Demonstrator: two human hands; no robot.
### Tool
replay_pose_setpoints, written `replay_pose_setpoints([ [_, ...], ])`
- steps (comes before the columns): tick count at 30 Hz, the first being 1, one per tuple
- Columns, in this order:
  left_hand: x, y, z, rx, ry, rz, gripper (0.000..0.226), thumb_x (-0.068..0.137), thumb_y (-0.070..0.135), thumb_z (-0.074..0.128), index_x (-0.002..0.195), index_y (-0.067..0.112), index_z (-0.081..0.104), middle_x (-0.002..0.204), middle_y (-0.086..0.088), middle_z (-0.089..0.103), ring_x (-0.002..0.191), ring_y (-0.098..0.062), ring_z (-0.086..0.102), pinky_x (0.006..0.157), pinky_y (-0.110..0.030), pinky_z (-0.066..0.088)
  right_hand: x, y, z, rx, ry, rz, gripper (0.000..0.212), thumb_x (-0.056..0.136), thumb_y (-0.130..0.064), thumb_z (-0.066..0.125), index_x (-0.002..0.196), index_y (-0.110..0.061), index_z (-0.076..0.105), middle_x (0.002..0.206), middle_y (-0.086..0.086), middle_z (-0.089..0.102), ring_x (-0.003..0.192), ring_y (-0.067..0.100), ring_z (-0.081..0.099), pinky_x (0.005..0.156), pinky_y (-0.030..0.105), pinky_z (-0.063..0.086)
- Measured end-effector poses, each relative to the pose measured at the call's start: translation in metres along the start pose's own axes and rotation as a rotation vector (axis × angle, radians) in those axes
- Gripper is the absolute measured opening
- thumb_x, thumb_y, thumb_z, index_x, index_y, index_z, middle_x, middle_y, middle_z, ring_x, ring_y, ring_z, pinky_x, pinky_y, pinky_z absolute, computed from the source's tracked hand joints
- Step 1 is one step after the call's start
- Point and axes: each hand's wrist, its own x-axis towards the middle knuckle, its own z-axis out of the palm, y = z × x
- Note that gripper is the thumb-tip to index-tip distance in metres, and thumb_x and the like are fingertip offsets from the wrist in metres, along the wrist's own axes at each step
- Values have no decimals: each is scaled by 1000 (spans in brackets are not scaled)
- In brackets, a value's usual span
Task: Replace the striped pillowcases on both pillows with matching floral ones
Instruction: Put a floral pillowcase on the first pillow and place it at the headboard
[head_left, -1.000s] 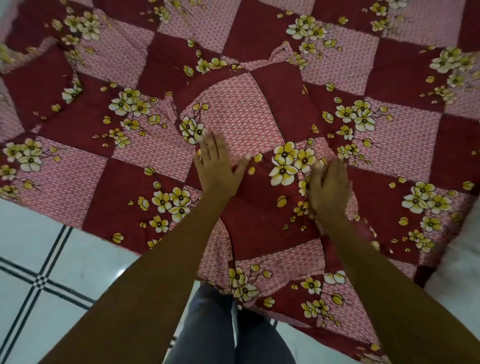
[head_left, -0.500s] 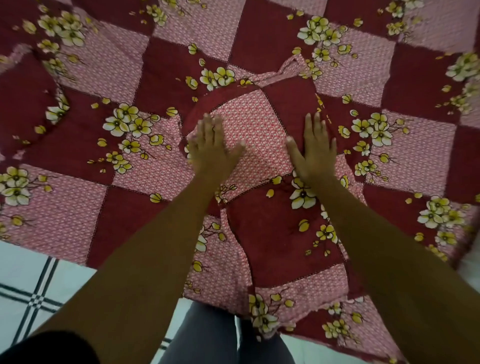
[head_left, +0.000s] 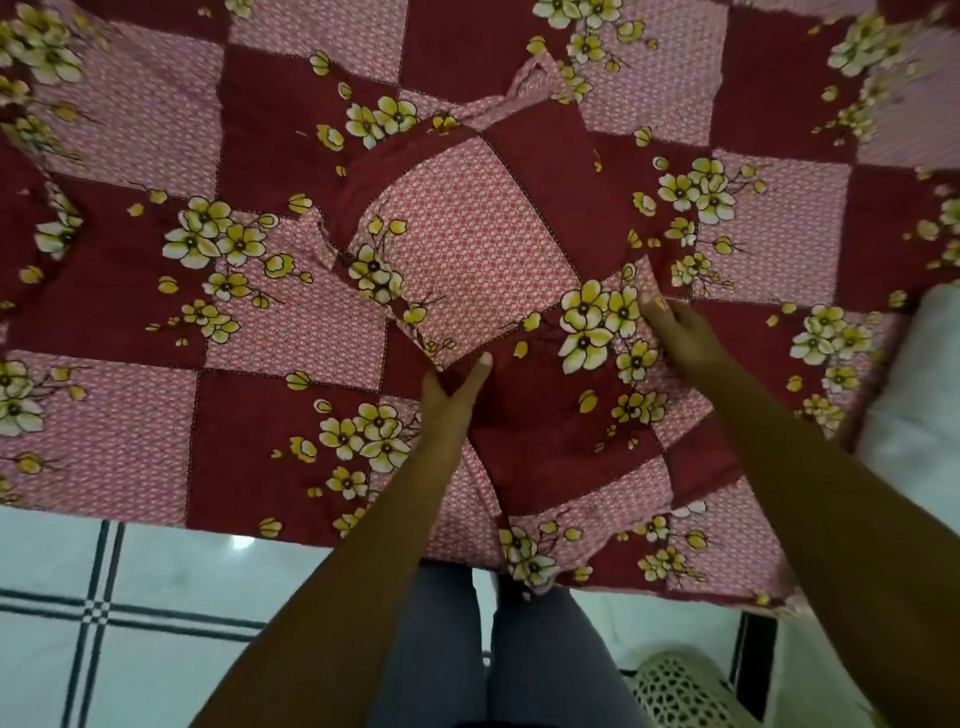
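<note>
A floral pillowcase (head_left: 483, 244), maroon and pink squares with yellow-white flowers, lies flat in the middle of a bed sheet (head_left: 130, 415) of the same pattern. My left hand (head_left: 449, 400) pinches the pillowcase's left edge, with the thumb on top of the fabric. My right hand (head_left: 675, 332) grips its right edge, fingers curled into the cloth. The pillowcase's near end hangs over the bed's front edge. No striped pillowcase is in view.
A white pillow (head_left: 914, 395) lies at the right edge of the bed. White floor tiles with dark lines (head_left: 104, 618) run along the bed's front. A white lattice basket (head_left: 680, 691) stands on the floor at the lower right. My legs stand against the bed.
Both hands were flat on the pillowcase, smoothing it away from me. They have pulled back toward me and now grip its left and right edges.
</note>
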Motion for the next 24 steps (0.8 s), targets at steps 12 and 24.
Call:
replay_pose_setpoints([
  [12,-17,16,28,-284,-50,74,78,71,36,84,139,22,50,131,3,62,119,-15,60,100,-38,51,-52,-16,-38,509,22,-134,15,87,-23,74,100,-19,68,96,-3,75,87,10,73,73,24,58],
  [24,-83,55,320,-138,-224,267,71,71,40,84,134,21,56,125,2,67,112,-16,66,91,-35,55,-65,86,-298,750,259,-233,14,89,-25,71,101,-19,69,92,-3,76,83,7,73,67,20,57],
])
